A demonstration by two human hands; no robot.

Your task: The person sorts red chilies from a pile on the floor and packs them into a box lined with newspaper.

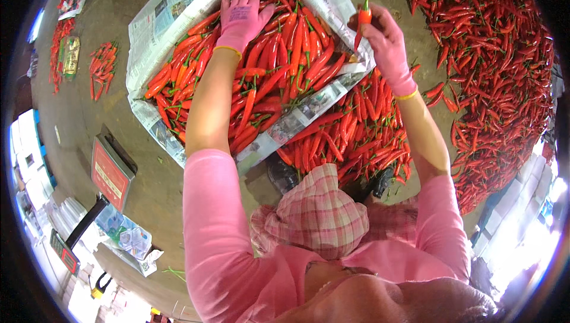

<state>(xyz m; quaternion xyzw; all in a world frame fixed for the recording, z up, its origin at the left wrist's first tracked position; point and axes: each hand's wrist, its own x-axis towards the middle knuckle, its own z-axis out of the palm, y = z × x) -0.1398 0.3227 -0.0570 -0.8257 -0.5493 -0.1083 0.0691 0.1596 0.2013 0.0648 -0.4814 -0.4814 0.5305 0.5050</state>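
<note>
My left hand (242,15), in a pink glove with a yellow cuff, lies flat with fingers spread on a heap of red chilli peppers (267,51). The heap fills a container, its shape hidden, lined with newspaper sheets (164,2) that stick out past the sides. To the right, my right hand (383,40), gloved alike, pinches one red chilli pepper (365,15) with its long green stem pointing up. Below that hand, a loose pile of chillies (347,131) rests on the floor against the lined container, between my dark shoes.
A large mound of red chillies (498,78) covers the floor at right. At left stands a platform scale (113,174) with a display on a post. A small chilli pile (103,67) and a green-and-gold packet (70,56) lie farther up. Newspaper (129,234) lies below the scale.
</note>
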